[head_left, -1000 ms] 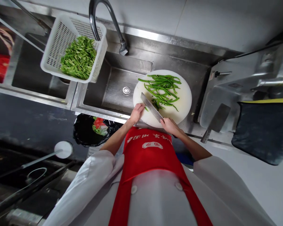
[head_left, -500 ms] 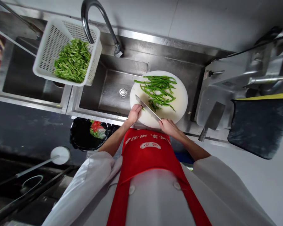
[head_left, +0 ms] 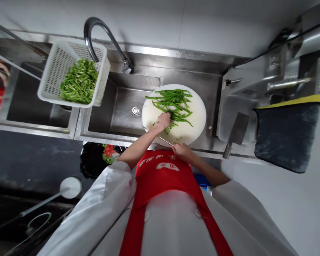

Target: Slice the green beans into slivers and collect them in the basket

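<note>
A round white cutting board [head_left: 192, 124] lies across the right part of the sink, with a heap of long green beans [head_left: 172, 101] on it. My left hand [head_left: 164, 120] reaches over the board and closes on the near end of the bean heap. My right hand [head_left: 182, 151] sits at the board's near edge, wrapped round the handle of a knife [head_left: 164, 139] whose thin blade runs left under my left forearm.
A white perforated basket [head_left: 57, 71] of cut greens rests on the divider between the two sink basins. A curved tap [head_left: 101, 33] rises behind. A cleaver [head_left: 236, 133] lies on the steel counter at right, beside a dark cloth [head_left: 285, 137]. A black bin [head_left: 96, 160] stands below the sink.
My left hand has left the board's near left edge and moved forward onto the beans. The knife has dropped lower and closer to me, its blade now edge-on.
</note>
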A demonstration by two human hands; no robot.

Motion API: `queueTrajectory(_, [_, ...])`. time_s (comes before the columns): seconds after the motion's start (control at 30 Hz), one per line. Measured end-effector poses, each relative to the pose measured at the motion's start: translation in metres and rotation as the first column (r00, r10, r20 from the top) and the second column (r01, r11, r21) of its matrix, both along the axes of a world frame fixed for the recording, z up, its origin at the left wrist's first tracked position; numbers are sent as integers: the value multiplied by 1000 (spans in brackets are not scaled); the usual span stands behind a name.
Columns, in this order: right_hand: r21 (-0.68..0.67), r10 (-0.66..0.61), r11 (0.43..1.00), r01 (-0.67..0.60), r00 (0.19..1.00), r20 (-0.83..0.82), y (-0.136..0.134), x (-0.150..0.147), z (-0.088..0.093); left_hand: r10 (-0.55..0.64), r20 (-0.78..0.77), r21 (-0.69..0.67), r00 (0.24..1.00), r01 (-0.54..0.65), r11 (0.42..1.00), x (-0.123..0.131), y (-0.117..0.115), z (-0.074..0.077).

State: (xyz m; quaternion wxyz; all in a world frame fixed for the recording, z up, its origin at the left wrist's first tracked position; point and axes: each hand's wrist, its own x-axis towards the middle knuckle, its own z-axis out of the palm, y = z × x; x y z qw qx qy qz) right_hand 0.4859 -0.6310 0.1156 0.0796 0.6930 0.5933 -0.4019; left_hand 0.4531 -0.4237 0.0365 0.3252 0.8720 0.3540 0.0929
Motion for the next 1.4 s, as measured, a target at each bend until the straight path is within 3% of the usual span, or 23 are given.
queueTrajectory(0.1, [27, -14, 1000, 15, 1000, -27, -6, 0, -5, 65, -127, -36, 990, -71, 997, -5, -2, -19])
queueTrajectory(0.2, [47, -44, 998, 47, 998, -54, -9, 1, -8, 144, -225, -60, 964, -161, 985, -11, 11, -19])
queueTrajectory(0.33, [52, -61, 997, 64, 996, -69, -5, 2, -8, 173, -66, -9, 983, -174, 985, -10, 18, -7])
queueTrajectory(0.43, [39, -66, 997, 69, 995, -73, -1, 1, -6, 58, 45, 72, 997, -62, 996, -1, -3, -2])
queueTrajectory(0.53, [14, -76, 997, 77, 995, -66, 3, 0, -4, -117, 0, 41, 993, 117, 992, 18, -35, -3])
queueTrajectory(0.6, [15, -77, 997, 78, 995, -63, 5, 0, -4, -150, -39, 2, 988, 150, 989, 32, -51, -5])
queueTrajectory(0.7, [40, -70, 997, 72, 995, -69, 5, 0, -6, -186, -44, -39, 982, 184, 982, 46, -58, 2])
queueTrajectory(0.77, [49, -77, 995, 81, 994, -80, 4, 0, -7, -228, 47, -98, 972, 232, 968, 43, -54, 15])
queueTrajectory(0.83, [43, -104, 993, 109, 990, -95, 3, 2, -7, -164, 231, -202, 959, 212, 956, 27, -47, 34])
queueTrajectory(0.93, [25, -162, 986, 166, 979, -122, 0, 9, -6, 140, 453, -401, 881, 60, 914, -24, -33, 61])
queueTrajectory(1.0, [23, -191, 980, 195, 974, -124, -3, 15, -7, 316, 498, -465, 807, -59, 883, -68, -26, 67])
queueTrajectory(1.07, [28, -217, 975, 220, 972, -90, -7, 22, -7, 426, 501, -468, 753, -179, 866, -112, -24, 58])
queueTrajectory(1.17, [36, -232, 972, 233, 973, -6, -11, 28, -5, 519, 438, -440, 734, -329, 836, -159, -33, 22])
queueTrajectory(1.3, [41, -178, 984, 176, 981, 74, -16, 24, 3, 577, 338, -339, 744, -475, 812, -183, -48, -24])
queueTrajectory(1.4, [36, -110, 994, 107, 991, 81, -19, 17, 10, 595, 317, -311, 738, -512, 801, -187, -52, -40])
